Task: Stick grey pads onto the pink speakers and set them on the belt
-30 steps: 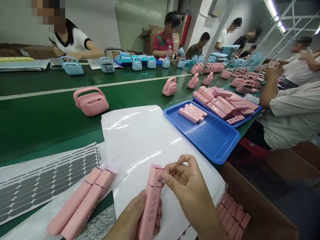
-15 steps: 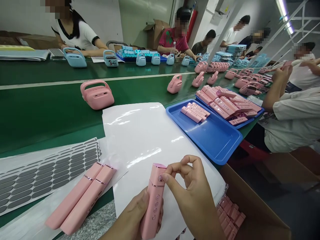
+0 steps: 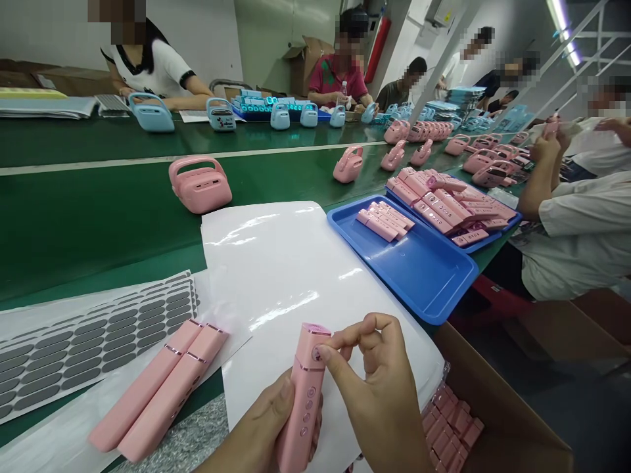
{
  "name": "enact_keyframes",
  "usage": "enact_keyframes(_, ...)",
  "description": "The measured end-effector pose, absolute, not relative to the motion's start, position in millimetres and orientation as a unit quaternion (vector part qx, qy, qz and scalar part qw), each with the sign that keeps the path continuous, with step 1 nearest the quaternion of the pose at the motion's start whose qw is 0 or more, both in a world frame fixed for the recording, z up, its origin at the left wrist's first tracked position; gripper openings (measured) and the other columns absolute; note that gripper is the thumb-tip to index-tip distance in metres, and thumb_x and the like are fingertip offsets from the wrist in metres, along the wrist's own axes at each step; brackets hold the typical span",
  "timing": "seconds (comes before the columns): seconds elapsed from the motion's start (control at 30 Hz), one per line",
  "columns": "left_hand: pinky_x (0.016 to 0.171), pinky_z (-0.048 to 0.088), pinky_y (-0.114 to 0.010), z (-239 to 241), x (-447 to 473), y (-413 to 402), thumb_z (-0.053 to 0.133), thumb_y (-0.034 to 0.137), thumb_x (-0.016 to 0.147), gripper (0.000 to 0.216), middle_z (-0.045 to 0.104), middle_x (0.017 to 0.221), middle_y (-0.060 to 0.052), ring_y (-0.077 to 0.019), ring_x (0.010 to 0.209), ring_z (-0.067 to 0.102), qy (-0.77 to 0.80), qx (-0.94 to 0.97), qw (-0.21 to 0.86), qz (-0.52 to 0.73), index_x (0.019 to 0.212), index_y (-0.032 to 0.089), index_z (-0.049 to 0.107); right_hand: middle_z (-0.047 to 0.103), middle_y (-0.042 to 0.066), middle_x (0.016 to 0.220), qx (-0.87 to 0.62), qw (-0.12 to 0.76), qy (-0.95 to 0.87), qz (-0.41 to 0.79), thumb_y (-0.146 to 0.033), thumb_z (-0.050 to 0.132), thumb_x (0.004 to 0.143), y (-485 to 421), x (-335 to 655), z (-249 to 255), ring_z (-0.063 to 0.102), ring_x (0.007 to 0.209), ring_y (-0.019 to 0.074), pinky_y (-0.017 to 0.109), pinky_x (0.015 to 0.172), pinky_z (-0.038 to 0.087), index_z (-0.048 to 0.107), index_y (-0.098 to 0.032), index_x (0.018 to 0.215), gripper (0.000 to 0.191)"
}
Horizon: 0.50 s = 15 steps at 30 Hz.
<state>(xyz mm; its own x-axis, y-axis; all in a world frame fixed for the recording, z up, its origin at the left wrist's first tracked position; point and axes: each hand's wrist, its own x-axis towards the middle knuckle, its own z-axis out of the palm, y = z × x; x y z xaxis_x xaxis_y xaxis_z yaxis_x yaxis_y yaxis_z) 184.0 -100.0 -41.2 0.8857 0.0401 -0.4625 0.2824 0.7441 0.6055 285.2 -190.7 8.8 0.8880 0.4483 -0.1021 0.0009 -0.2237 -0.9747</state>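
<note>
Head view: a pink stick (image 3: 302,401) held upright over a white sheet (image 3: 276,276).
The left hand (image 3: 256,433) wraps the stick's lower body; the right hand (image 3: 374,387) pinches at its top (thumb on the face). Just right, a cardboard box (image 3: 497,420) holds pink pieces. Farther on, a blue tray (image 3: 424,276) carries a few pink sticks.

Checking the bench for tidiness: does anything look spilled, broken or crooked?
Nothing stands out. The left hand holds a pink stick upright, the right hand pinches near its top, and two more sticks lie side by side.
</note>
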Motion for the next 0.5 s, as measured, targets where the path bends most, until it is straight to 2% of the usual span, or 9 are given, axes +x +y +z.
enact_keyframes(0.17,0.057,0.038,-0.025,-41.6,187.0,-100.1,0.061,0.062,0.074,0.048,0.055,0.067,-0.001,-0.0118,0.058,0.049,0.246,0.303,0.919,-0.053,0.081,0.015,0.062,0.056,-0.005,0.074,-0.755,0.603,-0.149,0.209,-0.025,0.069,0.075,-188.4,294.5,3.3,0.057,0.079,0.0205,0.040,0.078,0.045,0.041,-0.028,0.085,0.030)
enact_keyframes(0.37,0.054,0.038,-0.025,-46.4,188.0,-100.2,0.066,0.059,0.072,0.046,0.056,0.066,-0.002,-0.0122,0.056,0.049,0.226,0.265,0.936,-0.044,0.082,0.013,0.064,0.054,-0.002,0.087,-0.669,0.649,-0.196,0.305,-0.032,0.056,0.090,-192.8,304.8,-0.1,0.054,0.084,0.0149,0.027,0.073,0.051,0.049,-0.026,0.093,0.009)
enact_keyframes(0.5,0.054,0.038,-0.025,-44.3,188.3,-98.7,0.060,0.060,0.076,0.048,0.055,0.065,-0.002,-0.0115,0.056,0.049,0.222,0.275,0.935,-0.045,0.080,0.012,0.063,0.057,-0.001,0.089,-0.688,0.622,-0.228,0.297,-0.037,0.051,0.093,-202.6,303.5,-2.8,0.056,0.086,0.0157,0.028,0.077,0.049,0.054,-0.026,0.092,0.012)
